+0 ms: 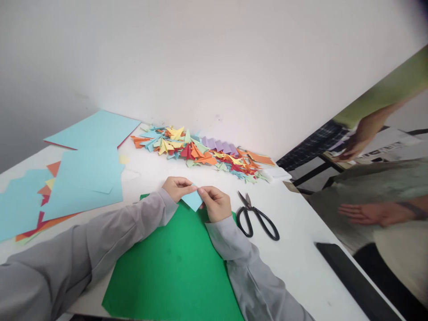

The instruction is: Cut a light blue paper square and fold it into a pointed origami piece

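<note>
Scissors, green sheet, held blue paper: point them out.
Scissors (249, 207): head view, on the pivot.
Green sheet (175, 263): head view, bare middle.
Held blue paper (193, 201): head view, middle of its visible face.

Paper (193, 199) above mat (170, 263), scissors (249, 207) right, sheets (90, 174) left, folded planes (200, 156) behind, perhaps against wall (214, 58)

2 hands (217, 205) close together, fingertips (201, 191) pinched — forearms (117, 229) sleeved, angled inward

Two grey-sleeved hands (217, 205), one small blue paper (193, 200), one green mat (175, 267) and one pair of scissors (250, 207) are present.
</note>
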The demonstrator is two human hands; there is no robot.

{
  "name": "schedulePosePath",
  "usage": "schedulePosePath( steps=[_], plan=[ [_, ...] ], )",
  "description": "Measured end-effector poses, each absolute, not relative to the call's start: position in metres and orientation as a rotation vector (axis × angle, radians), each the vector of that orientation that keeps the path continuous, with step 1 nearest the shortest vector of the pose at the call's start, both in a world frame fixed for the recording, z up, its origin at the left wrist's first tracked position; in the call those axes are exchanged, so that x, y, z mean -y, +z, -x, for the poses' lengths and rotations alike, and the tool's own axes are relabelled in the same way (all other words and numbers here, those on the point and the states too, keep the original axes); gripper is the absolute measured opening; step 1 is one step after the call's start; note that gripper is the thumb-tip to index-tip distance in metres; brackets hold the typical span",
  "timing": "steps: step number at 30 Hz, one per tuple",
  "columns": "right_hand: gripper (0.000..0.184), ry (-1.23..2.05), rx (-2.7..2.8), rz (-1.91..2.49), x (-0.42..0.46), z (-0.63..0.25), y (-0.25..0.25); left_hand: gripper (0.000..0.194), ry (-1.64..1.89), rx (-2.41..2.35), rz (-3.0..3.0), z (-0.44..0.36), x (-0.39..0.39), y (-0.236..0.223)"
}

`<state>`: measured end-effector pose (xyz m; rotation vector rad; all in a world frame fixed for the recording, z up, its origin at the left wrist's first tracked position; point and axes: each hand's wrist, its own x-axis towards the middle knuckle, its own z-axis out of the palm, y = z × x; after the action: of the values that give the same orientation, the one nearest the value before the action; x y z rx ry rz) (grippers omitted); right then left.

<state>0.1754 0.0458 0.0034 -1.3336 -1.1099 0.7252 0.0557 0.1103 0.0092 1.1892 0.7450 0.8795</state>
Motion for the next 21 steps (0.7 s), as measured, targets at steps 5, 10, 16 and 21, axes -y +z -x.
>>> schedulePosePath(
  steps=[5,10,16,21],
  plan=[
    [0.024,0.711,1.063,1.338,-0.0466,-0.1777,0.0048,0.028,0.833,-0.763,-1.187,-0.0553,-0.1093,0.0100],
    [0.026,0.819,1.068,1.317,-0.0464,-0.1760,0.0032,0.024,0.926,-0.791,-1.304,-0.0550,-0.1075,0.0105],
    [0.024,0.800,1.081,1.303,-0.0458,-0.1744,0.0025,0.028,0.861,-0.741,-1.226,-0.0574,-0.1075,0.0082],
    [0.021,0.765,1.101,1.305,-0.0464,-0.1766,0.0017,0.032,0.762,-0.704,-1.235,-0.0578,-0.1077,0.0074]
  ],
)
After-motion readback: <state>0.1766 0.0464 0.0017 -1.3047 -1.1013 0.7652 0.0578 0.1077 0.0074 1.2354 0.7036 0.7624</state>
